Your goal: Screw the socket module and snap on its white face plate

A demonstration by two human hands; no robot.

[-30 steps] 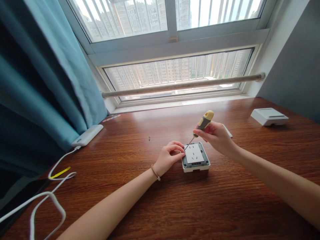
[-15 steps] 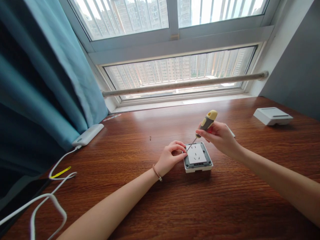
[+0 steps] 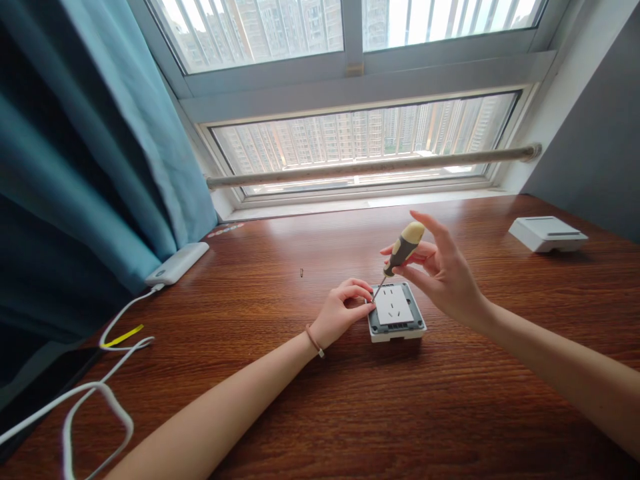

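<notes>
A white wall socket in a grey frame (image 3: pixel 396 312) lies face up on the wooden table (image 3: pixel 350 413). My left hand (image 3: pixel 340 312) curls against its left edge, fingertips pinched at the upper left corner. My right hand (image 3: pixel 441 273) holds a yellow and black screwdriver (image 3: pixel 404 247) between thumb and fingers, with the index finger lifted off. The screwdriver leans down to the left, and its thin tip meets the socket's upper left corner beside my left fingertips.
A small loose screw (image 3: pixel 302 272) lies on the table left of the hands. A white power bank (image 3: pixel 177 263) with white cables (image 3: pixel 100 393) sits by the blue curtain (image 3: pixel 90 153). Another white box (image 3: pixel 547 233) rests at the far right.
My right hand has loosened around the screwdriver handle, with the index finger now raised. The handle has tilted slightly. My left hand and the socket have stayed put.
</notes>
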